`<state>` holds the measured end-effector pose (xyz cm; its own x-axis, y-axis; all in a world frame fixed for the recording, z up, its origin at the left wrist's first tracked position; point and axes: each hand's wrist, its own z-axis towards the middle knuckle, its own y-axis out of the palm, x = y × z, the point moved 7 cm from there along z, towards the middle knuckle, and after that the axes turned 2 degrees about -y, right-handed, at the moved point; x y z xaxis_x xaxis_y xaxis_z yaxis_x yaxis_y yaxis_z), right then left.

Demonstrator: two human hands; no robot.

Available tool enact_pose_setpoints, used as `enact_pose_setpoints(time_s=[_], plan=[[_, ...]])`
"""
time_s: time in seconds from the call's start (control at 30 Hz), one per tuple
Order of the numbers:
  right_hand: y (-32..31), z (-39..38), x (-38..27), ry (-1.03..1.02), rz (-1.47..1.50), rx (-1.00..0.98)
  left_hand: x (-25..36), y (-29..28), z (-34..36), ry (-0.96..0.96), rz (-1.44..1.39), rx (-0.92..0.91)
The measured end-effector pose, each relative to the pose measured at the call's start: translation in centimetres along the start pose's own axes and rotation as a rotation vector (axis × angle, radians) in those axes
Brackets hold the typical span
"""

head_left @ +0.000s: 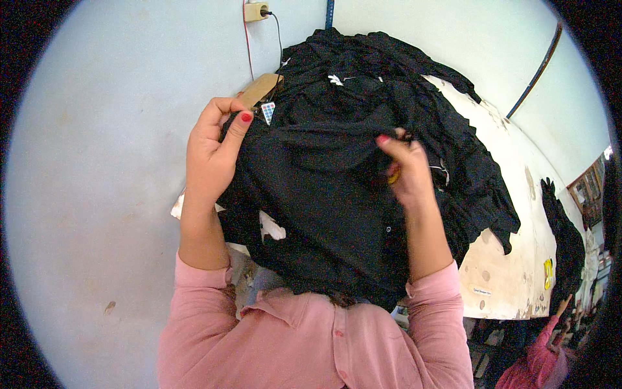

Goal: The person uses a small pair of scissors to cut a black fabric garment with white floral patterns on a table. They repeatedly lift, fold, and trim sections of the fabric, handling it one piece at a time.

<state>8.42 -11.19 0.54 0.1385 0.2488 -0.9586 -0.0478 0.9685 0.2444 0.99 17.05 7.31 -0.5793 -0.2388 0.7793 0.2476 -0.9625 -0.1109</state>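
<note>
A large black garment [311,194] hangs spread in front of me, over a heap of black cloth. My left hand [217,133] is closed at its upper left edge, thumb and forefinger pinching the black fabric. On the right, my right hand [408,172] is raised over the garment, fingers curled and slightly blurred. A small yellow thing [393,176] shows in its palm; its kind is not clear. Just beyond my left fingertips lies a white remote control with blue keys [268,111], partly covered by the cloth.
More black garments [447,123] pile up on a pale, stained table [499,279]. A brown board [262,89] leans by the wall, below a socket [256,11] with a plugged cord. At far right are another black cloth [562,240] and a person in pink [538,363].
</note>
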Motion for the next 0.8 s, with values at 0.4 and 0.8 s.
enact_pose_setpoints(time_s=[0.4,0.8], plan=[[-24.6,-3.3,-11.4,-0.459,0.351,0.386,-6.6,1.1,-2.7,-0.005,0.862,-0.565],[-5.7,-7.5,-1.7,-0.440,-0.051,0.047,6.6,17.0,-3.1,0.439,-0.103,-0.694]])
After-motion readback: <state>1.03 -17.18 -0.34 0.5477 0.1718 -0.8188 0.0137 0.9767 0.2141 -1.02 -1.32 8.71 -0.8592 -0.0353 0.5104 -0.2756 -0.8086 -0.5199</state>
